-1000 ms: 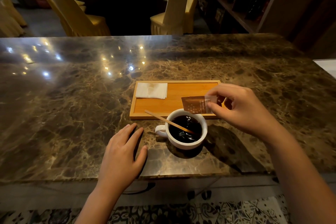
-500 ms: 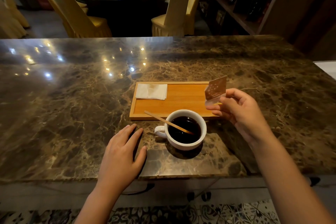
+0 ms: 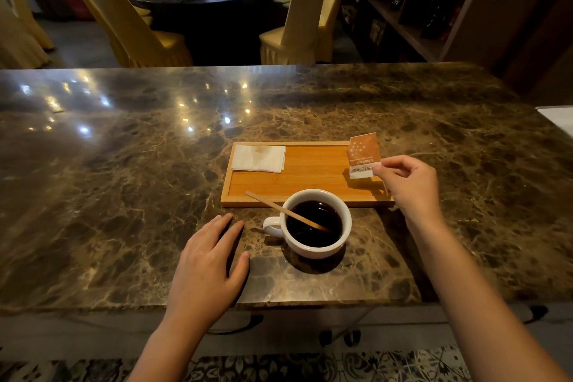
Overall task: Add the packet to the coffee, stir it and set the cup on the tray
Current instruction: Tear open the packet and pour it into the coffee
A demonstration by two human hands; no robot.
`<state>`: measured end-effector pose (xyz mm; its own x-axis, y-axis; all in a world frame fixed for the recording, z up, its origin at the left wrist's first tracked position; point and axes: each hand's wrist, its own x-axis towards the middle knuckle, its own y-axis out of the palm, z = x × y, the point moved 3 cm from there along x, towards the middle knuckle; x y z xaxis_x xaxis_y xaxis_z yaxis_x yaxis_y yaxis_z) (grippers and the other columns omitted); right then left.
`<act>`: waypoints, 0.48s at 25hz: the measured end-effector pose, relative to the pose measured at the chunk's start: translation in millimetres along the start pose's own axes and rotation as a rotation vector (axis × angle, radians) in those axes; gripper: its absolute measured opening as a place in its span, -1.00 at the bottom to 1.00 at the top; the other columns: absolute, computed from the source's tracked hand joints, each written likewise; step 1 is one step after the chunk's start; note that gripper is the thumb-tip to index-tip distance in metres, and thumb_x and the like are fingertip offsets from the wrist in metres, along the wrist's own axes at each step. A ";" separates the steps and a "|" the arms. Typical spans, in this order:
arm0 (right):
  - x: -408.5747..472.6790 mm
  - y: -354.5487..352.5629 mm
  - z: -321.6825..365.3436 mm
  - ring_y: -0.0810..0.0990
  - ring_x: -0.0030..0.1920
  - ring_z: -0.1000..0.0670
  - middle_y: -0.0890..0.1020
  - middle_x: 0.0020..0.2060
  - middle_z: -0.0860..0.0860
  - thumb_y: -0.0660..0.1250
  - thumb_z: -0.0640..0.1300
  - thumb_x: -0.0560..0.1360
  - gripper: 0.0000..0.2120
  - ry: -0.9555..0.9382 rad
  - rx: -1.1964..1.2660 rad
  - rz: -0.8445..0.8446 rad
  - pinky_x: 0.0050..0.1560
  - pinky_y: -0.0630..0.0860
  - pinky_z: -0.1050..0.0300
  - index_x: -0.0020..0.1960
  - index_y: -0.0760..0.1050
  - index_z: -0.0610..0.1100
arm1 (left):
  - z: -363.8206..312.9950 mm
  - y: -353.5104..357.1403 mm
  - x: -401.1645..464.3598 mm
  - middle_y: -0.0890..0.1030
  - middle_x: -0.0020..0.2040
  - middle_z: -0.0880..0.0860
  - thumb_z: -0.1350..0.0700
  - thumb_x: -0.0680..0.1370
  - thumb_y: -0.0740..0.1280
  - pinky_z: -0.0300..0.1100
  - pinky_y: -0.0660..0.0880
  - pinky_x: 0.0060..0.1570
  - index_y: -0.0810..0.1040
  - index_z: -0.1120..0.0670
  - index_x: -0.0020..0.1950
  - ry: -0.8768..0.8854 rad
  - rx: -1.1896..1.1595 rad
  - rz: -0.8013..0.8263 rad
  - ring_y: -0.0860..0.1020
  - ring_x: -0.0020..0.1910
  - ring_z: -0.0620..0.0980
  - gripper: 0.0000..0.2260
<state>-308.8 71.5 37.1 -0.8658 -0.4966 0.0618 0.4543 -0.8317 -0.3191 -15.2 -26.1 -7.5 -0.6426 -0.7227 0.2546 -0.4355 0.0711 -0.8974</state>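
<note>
one packet [image 3: 363,154], orange with a white band along its lower edge, stood almost upright over the right end of the wooden tray [image 3: 313,178], pinched at its lower right corner between the thumb and fingertips of the right hand [image 3: 408,184]. a second earlier that packet had been held flat over the cup's far rim; half a second earlier it was already lifted clear and tilted beside the tray's right edge, and it then sat a little further left and straighter. one white cup [image 3: 316,223] of black coffee [image 3: 313,222] rested on the marble counter [image 3: 124,183], just in front of the tray, its handle pointing left, in the same spot as before. one wooden stir stick [image 3: 286,211] leaned in the coffee, its upper end reaching left over the rim toward the tray's near edge. one folded white napkin [image 3: 259,158] lay in the tray's far left corner. the left hand [image 3: 207,270] lay palm down on the counter left of the cup, fingers loosely spread, holding nothing and not touching the cup, unmoved from the earlier views.
</note>
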 end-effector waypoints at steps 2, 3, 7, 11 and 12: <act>5.1 4.1 -6.7 0.58 -0.20 0.13 0.65 -0.22 0.01 0.42 -0.14 0.40 -0.96 -0.046 -0.150 -0.030 -0.23 0.48 0.22 -0.18 0.57 -0.04 | 0.4 0.0 0.3 0.47 0.31 0.15 -0.06 0.47 0.19 0.04 0.30 0.26 0.45 0.11 0.30 -0.002 -0.003 -0.001 0.37 0.32 0.10 -0.54; 7.0 6.3 -9.7 0.56 -0.21 0.12 0.65 -0.22 0.02 0.41 -0.11 0.41 -0.97 -0.081 -0.239 -0.052 -0.14 0.50 0.12 -0.18 0.56 -0.03 | 0.6 0.1 0.4 0.47 0.31 0.15 -0.04 0.46 0.22 0.03 0.30 0.26 0.45 0.11 0.30 -0.003 -0.003 -0.001 0.37 0.32 0.10 -0.55; 10.3 11.3 -14.6 0.46 -0.19 0.08 0.64 -0.23 0.02 0.36 -0.05 0.44 -0.94 -0.225 -0.496 -0.181 0.07 0.23 0.02 -0.17 0.54 -0.03 | 0.9 1.2 0.2 0.48 0.31 0.15 -0.02 0.46 0.25 0.01 0.28 0.26 0.45 0.11 0.30 -0.003 0.007 0.000 0.38 0.32 0.10 -0.56; 11.7 14.7 -15.4 0.55 -0.12 -0.03 0.64 -0.19 -0.02 0.37 -0.09 0.44 -0.91 -0.291 -0.587 -0.188 -0.03 0.17 0.07 -0.07 0.53 -0.08 | 1.4 1.1 0.4 0.47 0.31 0.15 -0.08 0.47 0.17 0.01 0.28 0.26 0.45 0.11 0.30 -0.004 0.006 -0.001 0.38 0.32 0.10 -0.54; 11.7 14.4 -14.9 0.55 -0.07 -0.05 0.64 -0.12 -0.04 0.36 -0.10 0.44 -0.88 -0.320 -0.622 -0.183 0.00 0.21 0.04 -0.03 0.53 -0.09 | 1.5 1.1 0.4 0.47 0.31 0.15 -0.09 0.47 0.16 0.01 0.28 0.26 0.45 0.11 0.30 -0.003 0.005 -0.002 0.38 0.32 0.09 -0.53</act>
<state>-315.5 57.4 19.1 -0.7695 -0.4906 0.4089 0.0223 -0.6604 -0.7505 -15.0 -27.4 -8.9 -0.6401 -0.7247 0.2553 -0.4334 0.0663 -0.8987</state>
